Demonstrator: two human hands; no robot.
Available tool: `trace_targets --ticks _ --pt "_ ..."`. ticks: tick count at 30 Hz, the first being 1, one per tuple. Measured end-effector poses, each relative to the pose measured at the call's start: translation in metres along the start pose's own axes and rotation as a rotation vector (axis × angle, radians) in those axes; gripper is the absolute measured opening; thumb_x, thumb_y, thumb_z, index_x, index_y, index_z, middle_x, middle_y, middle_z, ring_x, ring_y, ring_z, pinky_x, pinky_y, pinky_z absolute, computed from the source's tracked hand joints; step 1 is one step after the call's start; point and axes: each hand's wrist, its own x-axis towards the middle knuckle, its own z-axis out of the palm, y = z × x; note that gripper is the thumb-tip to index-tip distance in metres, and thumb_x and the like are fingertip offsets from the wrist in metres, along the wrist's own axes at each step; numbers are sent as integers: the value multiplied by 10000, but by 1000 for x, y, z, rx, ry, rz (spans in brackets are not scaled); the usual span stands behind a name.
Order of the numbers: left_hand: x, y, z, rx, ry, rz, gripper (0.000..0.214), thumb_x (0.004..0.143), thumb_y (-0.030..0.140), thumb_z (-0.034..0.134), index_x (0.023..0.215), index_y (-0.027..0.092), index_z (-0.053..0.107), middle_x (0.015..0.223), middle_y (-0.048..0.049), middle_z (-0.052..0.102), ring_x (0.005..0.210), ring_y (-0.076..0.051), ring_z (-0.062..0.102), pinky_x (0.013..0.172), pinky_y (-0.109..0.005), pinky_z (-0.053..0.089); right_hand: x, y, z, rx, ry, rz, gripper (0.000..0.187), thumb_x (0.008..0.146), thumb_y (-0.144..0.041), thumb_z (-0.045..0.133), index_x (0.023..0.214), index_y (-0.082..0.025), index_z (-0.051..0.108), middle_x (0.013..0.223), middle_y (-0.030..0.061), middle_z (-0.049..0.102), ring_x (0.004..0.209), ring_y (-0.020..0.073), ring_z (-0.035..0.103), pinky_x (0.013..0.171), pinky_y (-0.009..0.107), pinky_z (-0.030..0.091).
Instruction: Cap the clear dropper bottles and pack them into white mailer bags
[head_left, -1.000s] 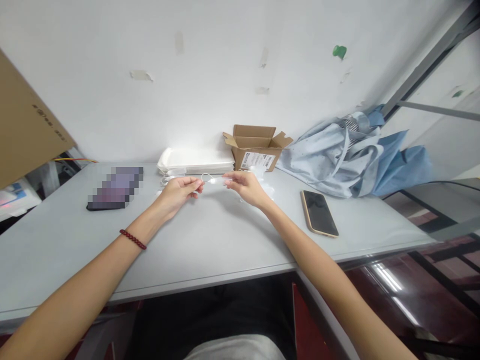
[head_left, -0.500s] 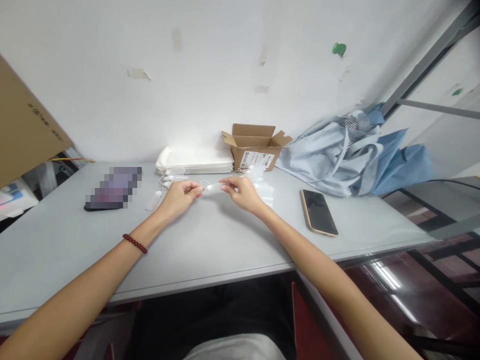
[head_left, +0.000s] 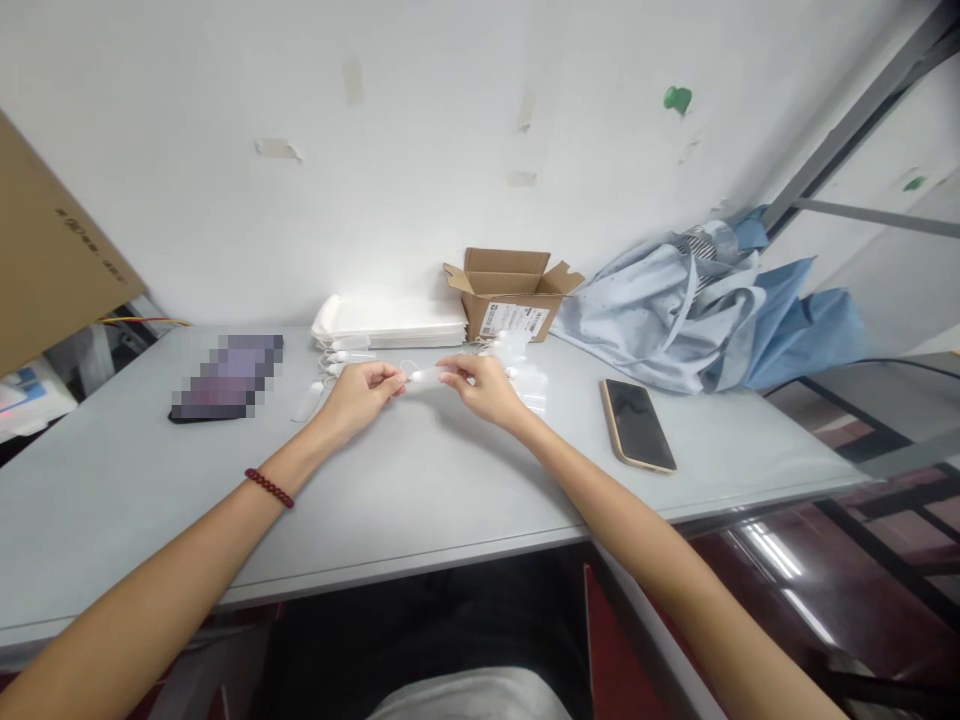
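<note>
Between my hands, just above the table, is a small translucent whitish strip (head_left: 426, 376) with a thin white cord loop at its left end. My left hand (head_left: 365, 390) pinches that left end between thumb and fingertips. The thumb and fingers of my right hand (head_left: 484, 388) are closed on the other end. Similar clear strips with white cords and small white end pieces lie on both sides: a clear strip (head_left: 307, 401) beside my left hand, and several clear strips (head_left: 534, 388) partly hidden behind my right hand.
Behind my hands lie a stack of white sheets or envelopes (head_left: 397, 325) and an open cardboard box (head_left: 514, 300). A phone (head_left: 637, 425) rests to the right, before a light-blue cloth bag (head_left: 652, 320). At left is a blurred-out dark flat object (head_left: 229, 377) on the grey table (head_left: 420, 490).
My right fingers have shifted slightly along the strip, and more of its clear part shows between my hands. My left hand stays almost in place.
</note>
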Motion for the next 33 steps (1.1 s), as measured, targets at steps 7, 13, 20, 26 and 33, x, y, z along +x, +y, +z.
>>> trace_targets --ticks 7,13,20,26,33 --pt "7 -1 -4 17 0 4 298 693 469 642 651 174 645 660 -29 639 637 -166 538 670 -303 427 5 1 -9 34 11 -25 181 836 -167 583 934 -115 726 692 22 646 643 125 523 674 249 408" --pt "9 -4 -6 -36 -18 -28 278 682 449 676 656 172 671 663 -30 649 642 -163 543 681 -308 437 5 5 -8 62 -3 -30 177 832 -164 570 913 -111 719 743 43 681 673 140 556 689 261 421" --pt "8 -6 -8 -202 -50 -100 268 710 414 682 747 151 722 786 -80 684 761 -193 591 675 -311 443 5 7 -7 89 -5 -20 198 843 -197 558 942 -121 711 775 50 692 701 149 576 719 275 440" --pt "8 -8 -6 -138 -114 -50 281 711 447 696 716 166 704 727 -45 667 671 -159 548 683 -314 428 5 4 -8 77 -15 -23 184 839 -182 561 921 -123 715 754 43 686 689 142 564 710 266 427" --pt "9 -6 -9 -85 -74 -2 282 697 459 699 694 177 715 708 -46 679 664 -165 546 695 -320 434 5 2 -12 91 -23 -32 166 833 -169 553 868 -135 711 744 23 685 676 128 550 701 253 420"
